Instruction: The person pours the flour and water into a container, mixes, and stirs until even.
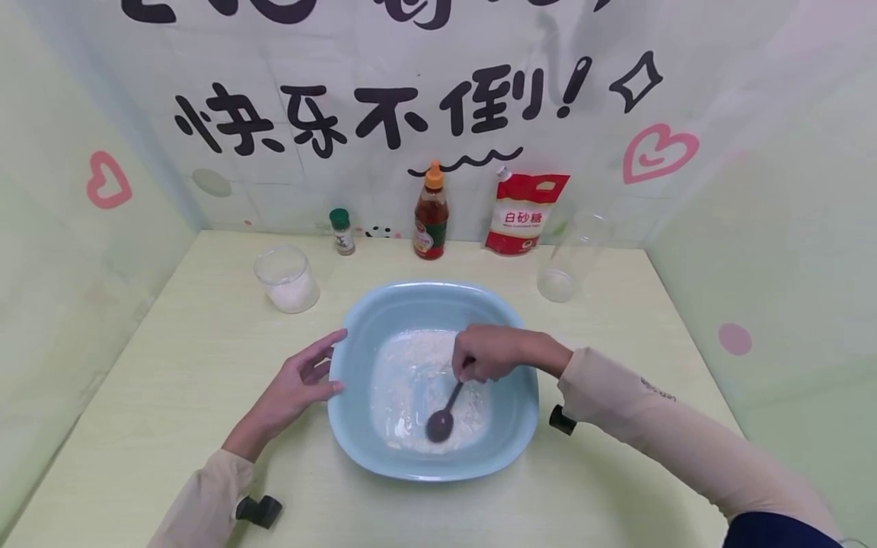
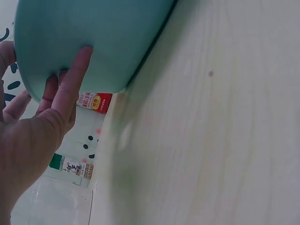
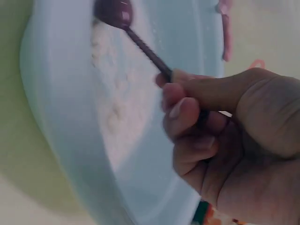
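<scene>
My right hand (image 1: 489, 352) grips the handle of a dark spoon (image 1: 441, 425) over a light blue basin (image 1: 432, 472). In the right wrist view the fingers and thumb curl round the handle, and the spoon's bowl hangs over the basin's inside. A wet, whitish mixture with pale lumps, like flour and water (image 1: 400, 411), covers the basin's bottom. On the basin's left side, my left hand (image 1: 294, 392) touches the outer wall and rim with spread, mostly straight fingers. The left wrist view has its fingertips against the outside wall.
Behind the basin stand a glass with white powder (image 1: 291, 293), a green-capped shaker (image 1: 342, 232), a squeeze bottle of brown liquid (image 1: 431, 217), a red-and-white sugar pouch (image 1: 522, 213) and a clear tall glass (image 1: 565, 266). Printed walls border the table (image 1: 171, 342).
</scene>
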A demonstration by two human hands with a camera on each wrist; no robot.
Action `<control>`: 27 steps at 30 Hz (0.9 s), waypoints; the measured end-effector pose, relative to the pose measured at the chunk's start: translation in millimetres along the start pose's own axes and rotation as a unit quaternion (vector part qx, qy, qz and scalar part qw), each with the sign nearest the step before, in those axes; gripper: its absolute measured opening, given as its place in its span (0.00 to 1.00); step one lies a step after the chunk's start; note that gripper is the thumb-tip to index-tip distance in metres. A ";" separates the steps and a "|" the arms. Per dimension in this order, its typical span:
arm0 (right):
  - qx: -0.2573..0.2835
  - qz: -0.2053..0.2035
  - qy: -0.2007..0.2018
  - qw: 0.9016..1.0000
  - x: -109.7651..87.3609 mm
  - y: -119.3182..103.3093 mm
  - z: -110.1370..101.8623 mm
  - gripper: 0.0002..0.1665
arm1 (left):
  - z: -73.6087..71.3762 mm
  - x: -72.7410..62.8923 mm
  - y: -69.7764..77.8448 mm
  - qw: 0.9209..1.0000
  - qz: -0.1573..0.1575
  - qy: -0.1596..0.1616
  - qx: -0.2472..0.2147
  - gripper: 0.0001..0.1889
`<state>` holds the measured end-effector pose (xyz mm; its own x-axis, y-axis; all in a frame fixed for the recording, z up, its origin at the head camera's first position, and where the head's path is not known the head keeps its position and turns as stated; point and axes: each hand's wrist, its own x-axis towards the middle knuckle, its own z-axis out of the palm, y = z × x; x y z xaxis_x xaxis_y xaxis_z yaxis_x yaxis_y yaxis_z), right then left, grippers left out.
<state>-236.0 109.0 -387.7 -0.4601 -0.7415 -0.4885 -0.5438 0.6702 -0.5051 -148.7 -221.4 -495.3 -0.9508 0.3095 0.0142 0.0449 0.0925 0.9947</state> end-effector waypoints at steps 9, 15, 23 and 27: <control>-0.082 0.102 0.121 0.984 -4.5 18.9 -33.5 0.06 | -3.5 -1.6 -0.8 1.000 -0.001 0.007 -0.008 0.39; -0.051 0.051 0.137 0.988 11.3 9.9 -22.7 0.09 | -0.6 0.0 -2.8 1.000 -0.001 0.001 -0.008 0.39; -0.007 0.011 0.018 1.000 0.3 2.0 -10.1 0.14 | -0.1 1.4 -0.1 1.000 -0.005 0.002 -0.002 0.39; -0.035 0.058 0.036 0.997 -7.1 13.1 -22.0 0.11 | -0.7 1.5 -0.6 1.000 -0.002 0.001 -0.001 0.39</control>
<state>-255.3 122.3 -375.2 -0.5705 -0.6612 -0.4872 -0.5299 0.7495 -0.3968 -150.4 -221.6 -495.7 -0.9513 0.3081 0.0096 0.0398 0.0920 0.9950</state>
